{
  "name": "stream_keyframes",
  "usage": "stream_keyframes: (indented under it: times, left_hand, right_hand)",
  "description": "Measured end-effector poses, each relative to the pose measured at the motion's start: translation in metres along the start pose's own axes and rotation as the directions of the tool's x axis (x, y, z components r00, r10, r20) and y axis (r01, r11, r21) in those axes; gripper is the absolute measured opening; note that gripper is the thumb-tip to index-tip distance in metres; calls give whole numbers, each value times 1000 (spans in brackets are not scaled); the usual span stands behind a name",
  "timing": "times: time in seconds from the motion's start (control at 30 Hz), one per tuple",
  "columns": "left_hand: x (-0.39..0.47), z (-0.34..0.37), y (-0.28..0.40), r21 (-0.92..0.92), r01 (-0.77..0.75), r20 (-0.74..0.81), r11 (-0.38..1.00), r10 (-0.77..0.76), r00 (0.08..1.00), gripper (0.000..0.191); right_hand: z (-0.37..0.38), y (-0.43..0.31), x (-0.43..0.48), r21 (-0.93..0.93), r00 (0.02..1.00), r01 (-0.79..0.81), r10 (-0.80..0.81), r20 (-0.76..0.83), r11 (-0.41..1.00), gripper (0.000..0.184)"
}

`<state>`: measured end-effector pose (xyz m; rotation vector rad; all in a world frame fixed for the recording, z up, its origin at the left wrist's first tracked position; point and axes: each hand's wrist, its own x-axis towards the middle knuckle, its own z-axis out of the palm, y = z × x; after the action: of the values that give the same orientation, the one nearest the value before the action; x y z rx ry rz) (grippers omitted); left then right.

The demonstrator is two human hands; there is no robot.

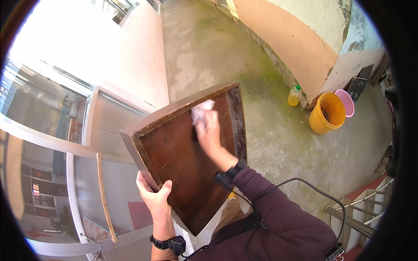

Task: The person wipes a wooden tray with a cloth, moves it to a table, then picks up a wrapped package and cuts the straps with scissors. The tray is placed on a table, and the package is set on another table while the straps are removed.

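A dark brown wooden drawer (183, 163), worn along its edges, is held up tilted in front of me with its shallow inside facing me. My left hand (155, 194) grips its lower left side wall, the thumb over the rim and the fingers outside. In my right hand (210, 132) is a crumpled whitish cloth (201, 111), which lies against the inside of the drawer near the upper wall. Slight blur covers the right hand and the cloth. Each wrist wears a black strapped device, and a black cable runs by my right arm.
To the right stand a yellow bucket (323, 114), a pink basin (346, 102) and a green-capped plastic bottle (294, 95) of yellow liquid near the wall. A metal railing (352, 220) is at lower right. Glazed door panels (78, 182) with a wooden stick (104, 199) are close on the left.
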<state>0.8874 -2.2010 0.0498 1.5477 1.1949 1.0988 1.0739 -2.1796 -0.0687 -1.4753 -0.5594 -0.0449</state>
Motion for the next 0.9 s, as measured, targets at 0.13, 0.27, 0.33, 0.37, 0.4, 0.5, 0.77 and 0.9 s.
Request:
stream_keyframes:
  times: [0.13,0.27,0.33,0.37,0.4,0.5,0.77,0.9]
  left_hand:
    - [1,4,12,-77,14,36,997,-11,999,83]
    - [-8,-8,39,-125,-50,-3,991,50,999,82]
    - [-3,-6,41,-90,-31,-7,995,30,1000,80]
    - [4,-1,38,-107,-62,-4,992,62,998,80]
    - [9,6,34,-57,-33,-39,998,31,999,81]
    - [18,16,31,-28,6,-60,1000,-8,998,83]
    - [20,5,50,-116,-96,14,989,99,995,76]
    - [20,4,31,-45,-69,-20,997,68,997,82]
  right_hand:
    - [0,-41,-40,426,732,460,-604,315,779,46]
    - [-5,33,9,-25,994,-45,43,-102,999,36]
    - [-1,33,4,-65,993,-115,113,-33,991,36]
    - [2,26,-2,-76,987,-145,139,-83,986,36]
    - [2,5,-16,38,991,-72,67,114,997,37]
    - [-4,-16,-52,251,933,89,-168,317,964,38]
    - [5,33,-54,43,984,-143,137,111,989,40]
    - [-9,-7,-83,318,860,211,-331,389,924,40]
